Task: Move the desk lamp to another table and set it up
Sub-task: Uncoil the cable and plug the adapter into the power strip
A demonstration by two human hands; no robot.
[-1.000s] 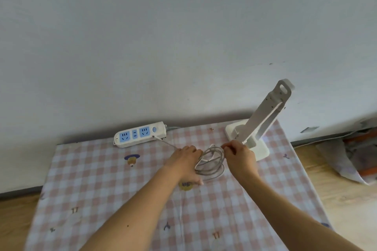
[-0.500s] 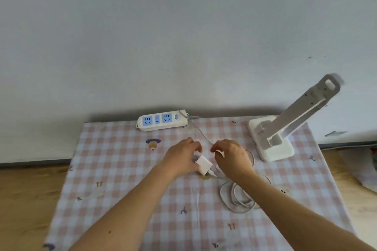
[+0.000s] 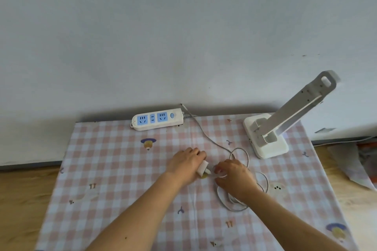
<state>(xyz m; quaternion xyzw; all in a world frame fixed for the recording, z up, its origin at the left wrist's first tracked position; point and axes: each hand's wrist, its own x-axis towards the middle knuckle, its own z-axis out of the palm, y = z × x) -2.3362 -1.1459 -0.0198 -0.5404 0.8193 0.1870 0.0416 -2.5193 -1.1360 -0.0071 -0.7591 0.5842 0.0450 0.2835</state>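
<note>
The white desk lamp [image 3: 271, 128] stands at the table's far right corner, its folded arm leaning up to the right. A white power strip [image 3: 157, 119] with blue sockets lies at the far edge by the wall. My left hand [image 3: 186, 164] holds a small white plug adapter [image 3: 203, 168] just above the cloth. My right hand [image 3: 234, 177] pinches the lamp's white cable [image 3: 240, 204] right beside the adapter. The cable lies in loose loops under and around my right wrist.
A pink and white checked cloth [image 3: 122, 169] covers the table, which stands against a pale wall. The strip's thin grey cord [image 3: 206, 134] runs across the cloth toward the loops. Wooden floor shows on both sides, with crumpled plastic sheeting [image 3: 355, 163] on the right.
The coiled cable that both hands held has come loose and now lies in loops on the cloth. The adapter has appeared in my left hand. The view shifted left.
</note>
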